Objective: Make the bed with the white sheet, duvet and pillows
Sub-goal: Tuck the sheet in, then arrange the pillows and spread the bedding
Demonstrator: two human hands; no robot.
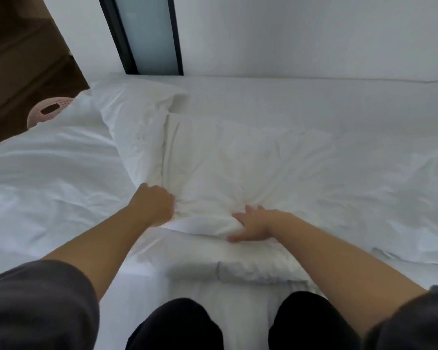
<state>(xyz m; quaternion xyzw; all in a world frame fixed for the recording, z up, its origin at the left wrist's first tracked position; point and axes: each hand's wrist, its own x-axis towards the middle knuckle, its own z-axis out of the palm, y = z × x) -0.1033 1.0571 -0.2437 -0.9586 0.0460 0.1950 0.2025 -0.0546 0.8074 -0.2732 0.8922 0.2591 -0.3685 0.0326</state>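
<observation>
A white pillow [238,162] lies on the bed in front of me, creased toward its near edge. My left hand [154,203] grips the pillow's near left corner with curled fingers. My right hand [256,224] grips the near edge of the same pillow, fingers on top and thumb under a bunched fold. A second white pillow [134,117] lies behind it to the left, partly overlapped. The white duvet [43,173] spreads to the left. A white sheet [314,102] covers the mattress up to the far wall.
My knees in dark trousers [182,324] rest on the bed at the bottom. A pink plastic basket [48,109] stands on the wooden floor beyond the bed's left edge. A dark-framed frosted glass panel [149,34] rises in the white wall behind.
</observation>
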